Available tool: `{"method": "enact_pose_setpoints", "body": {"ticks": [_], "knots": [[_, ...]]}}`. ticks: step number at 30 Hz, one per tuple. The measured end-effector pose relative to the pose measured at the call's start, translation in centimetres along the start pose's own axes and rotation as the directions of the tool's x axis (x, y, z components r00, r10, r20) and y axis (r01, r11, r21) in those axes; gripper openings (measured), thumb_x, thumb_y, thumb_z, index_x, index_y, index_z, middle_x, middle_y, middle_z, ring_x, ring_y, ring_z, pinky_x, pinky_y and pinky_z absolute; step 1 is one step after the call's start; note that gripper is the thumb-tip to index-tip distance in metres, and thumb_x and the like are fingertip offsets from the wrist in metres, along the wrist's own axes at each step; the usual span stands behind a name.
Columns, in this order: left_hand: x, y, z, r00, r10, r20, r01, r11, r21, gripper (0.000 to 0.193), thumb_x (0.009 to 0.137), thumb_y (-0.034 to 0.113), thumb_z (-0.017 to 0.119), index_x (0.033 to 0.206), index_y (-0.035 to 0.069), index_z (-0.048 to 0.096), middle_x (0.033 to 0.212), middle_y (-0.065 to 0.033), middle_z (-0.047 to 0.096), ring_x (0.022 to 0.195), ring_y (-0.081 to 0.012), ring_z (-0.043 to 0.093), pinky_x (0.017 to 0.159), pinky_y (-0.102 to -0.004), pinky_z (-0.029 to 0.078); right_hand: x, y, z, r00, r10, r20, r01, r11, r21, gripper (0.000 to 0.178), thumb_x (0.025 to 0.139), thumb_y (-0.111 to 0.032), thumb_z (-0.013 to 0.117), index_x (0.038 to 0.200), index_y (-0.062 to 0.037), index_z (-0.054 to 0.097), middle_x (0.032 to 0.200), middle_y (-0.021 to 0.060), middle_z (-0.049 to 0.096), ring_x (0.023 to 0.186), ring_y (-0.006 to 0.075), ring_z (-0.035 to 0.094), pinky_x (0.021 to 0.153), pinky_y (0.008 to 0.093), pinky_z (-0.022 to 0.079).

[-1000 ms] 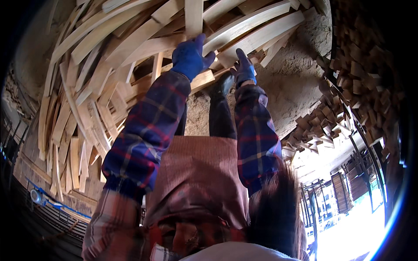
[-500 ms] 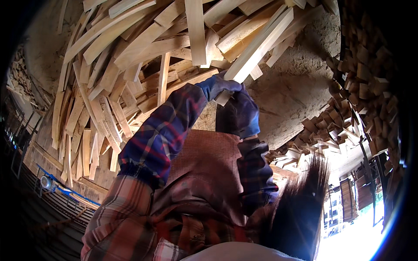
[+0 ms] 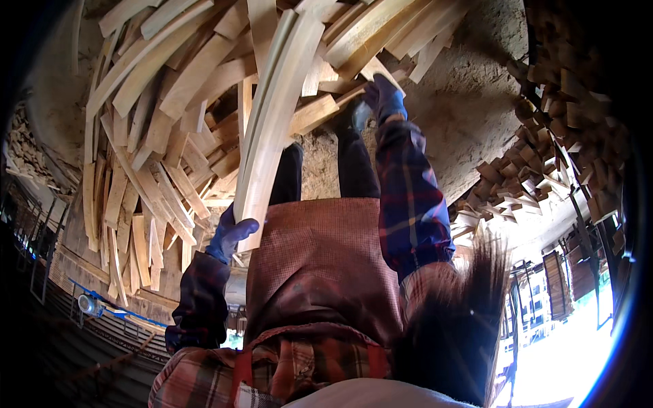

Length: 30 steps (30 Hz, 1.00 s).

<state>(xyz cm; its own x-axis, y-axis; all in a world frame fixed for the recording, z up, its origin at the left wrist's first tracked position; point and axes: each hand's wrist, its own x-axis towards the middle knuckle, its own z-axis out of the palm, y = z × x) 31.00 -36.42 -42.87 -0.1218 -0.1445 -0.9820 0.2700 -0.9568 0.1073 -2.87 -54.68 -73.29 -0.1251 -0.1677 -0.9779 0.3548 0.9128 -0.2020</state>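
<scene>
Our left hand (image 3: 231,234) now sits low at seven o'clock with its grip on a long curved plank (image 3: 272,122); our right hand (image 3: 384,98) reaches the pile (image 3: 156,136) at twelve.

Gloved hands: two, left hand (image 3: 231,234) and right hand (image 3: 384,97), both in blue gloves
Long curved wooden slat (image 3: 272,122): one in left grip
Short wooden piece (image 3: 377,68): one at right hand
Loose slats in heap (image 3: 156,136): dozens, too many to count
Stacked small wood blocks (image 3: 558,136) on right: many, uncountable
Plaid sleeves: two
Legs in dark trousers: two
Blue-framed lamp (image 3: 88,304) lower left: one
</scene>
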Motion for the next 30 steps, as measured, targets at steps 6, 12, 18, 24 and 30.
{"method": "enact_pose_setpoints", "body": {"ticks": [6, 12, 18, 24, 30], "knots": [[0.8, -3.4, 3.9, 0.995, 0.077, 0.063, -0.060, 0.969, -0.242, 0.060, 0.077, 0.010, 0.071, 0.129, -0.005, 0.046, 0.110, -0.0190, 0.064, 0.094, -0.0284, 0.066, 0.086, -0.0389, 0.054, 0.9, -1.8, 3.9, 0.984, -0.138, 0.114, 0.163, 0.953, -0.256, 0.034, 0.082, -0.034, 0.073, 0.101, -0.0073, 0.063, 0.089, 0.0051, 0.065, 0.075, 0.0174, 0.062, 0.063, 0.0291, 0.046], [-1.9, -1.2, 5.2, 0.993, 0.032, 0.113, 0.012, 0.931, -0.366, 0.054, 0.076, 0.009, 0.069, 0.125, -0.005, 0.048, 0.109, -0.0190, 0.063, 0.093, -0.0290, 0.066, 0.083, -0.0376, 0.055, -6.8, -4.6, -0.6, 0.962, -0.130, 0.239, 0.185, 0.957, -0.223, 0.032, 0.081, -0.029, 0.075, 0.095, -0.0021, 0.065, 0.079, 0.0049, 0.064, 0.066, 0.0139, 0.061, 0.062, 0.0263, 0.052], [-7.0, -0.9, 7.6, 0.992, 0.015, 0.128, 0.035, 0.921, -0.387, 0.056, 0.075, 0.012, 0.068, 0.125, -0.003, 0.046, 0.107, -0.0181, 0.063, 0.094, -0.0281, 0.065, 0.082, -0.0368, 0.055, -8.9, -5.0, -9.0, 0.874, -0.483, -0.050, 0.362, 0.718, -0.595, 0.022, 0.080, -0.022, 0.072, 0.092, -0.0031, 0.068, 0.080, 0.0045, 0.068, 0.072, 0.0201, 0.065, 0.064, 0.0311, 0.051], [-12.9, -8.5, 8.2, 0.980, -0.188, -0.061, 0.140, 0.878, -0.458, 0.055, 0.077, 0.007, 0.063, 0.127, -0.003, 0.045, 0.109, -0.0193, 0.063, 0.093, -0.0282, 0.066, 0.082, -0.0387, 0.056, -6.3, -0.5, -3.4, 0.385, -0.872, 0.303, 0.559, -0.041, -0.828, 0.030, 0.077, -0.025, 0.067, 0.101, -0.0075, 0.067, 0.099, 0.0185, 0.067, 0.092, 0.0350, 0.065, 0.080, 0.0412, 0.052], [-10.8, -12.1, 9.8, 0.942, -0.335, -0.011, 0.260, 0.751, -0.606, 0.055, 0.075, 0.012, 0.067, 0.124, -0.003, 0.048, 0.098, -0.0178, 0.066, 0.081, -0.0252, 0.066, 0.071, -0.0353, 0.056, 1.6, 1.6, 1.8, 0.688, -0.644, 0.334, 0.310, -0.156, -0.938, 0.110, 0.059, -0.049, 0.079, 0.144, -0.0058, 0.025, 0.144, 0.0225, 0.034, 0.129, 0.0428, 0.037, 0.100, 0.0500, 0.041]]}}
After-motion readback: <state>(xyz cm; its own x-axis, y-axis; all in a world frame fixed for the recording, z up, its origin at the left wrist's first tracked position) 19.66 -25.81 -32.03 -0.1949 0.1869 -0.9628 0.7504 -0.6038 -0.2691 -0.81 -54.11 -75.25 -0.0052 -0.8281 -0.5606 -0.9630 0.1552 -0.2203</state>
